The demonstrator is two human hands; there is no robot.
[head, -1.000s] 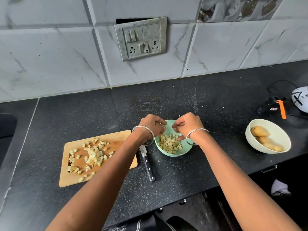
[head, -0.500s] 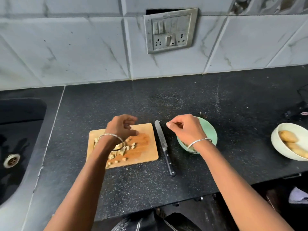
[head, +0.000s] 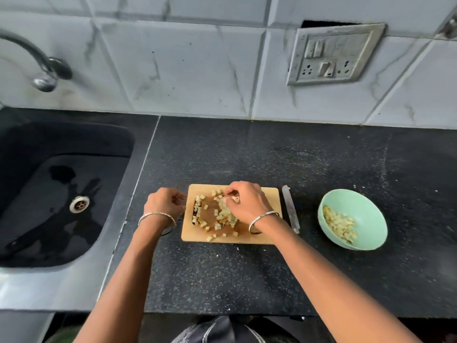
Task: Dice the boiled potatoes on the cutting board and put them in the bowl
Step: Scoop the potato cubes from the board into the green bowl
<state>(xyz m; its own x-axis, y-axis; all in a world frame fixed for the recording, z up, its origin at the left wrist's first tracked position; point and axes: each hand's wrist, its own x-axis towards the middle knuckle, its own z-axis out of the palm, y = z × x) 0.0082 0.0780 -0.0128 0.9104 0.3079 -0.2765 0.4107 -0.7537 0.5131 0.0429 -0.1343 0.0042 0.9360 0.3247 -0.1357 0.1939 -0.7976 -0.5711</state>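
A wooden cutting board [head: 257, 237] lies on the black counter with several pale potato cubes [head: 223, 214] scattered on it. My right hand [head: 247, 203] is over the board's middle, its fingers curled around a heap of cubes. My left hand [head: 164, 203] sits at the board's left edge with fingers curled at the rim. To the right stands a mint green bowl [head: 371, 219] holding diced potato [head: 342, 225].
A knife [head: 290, 209] lies between board and bowl, blade pointing away. A black sink [head: 57, 191] with a tap [head: 42, 68] is at the left. A wall socket plate [head: 333, 54] hangs on the tiled wall. The counter's front edge runs just below the board.
Both hands left the green bowl and moved left to the cutting board. The right hand now gathers cubes; the left has reached the board's left edge. The view has swung left.
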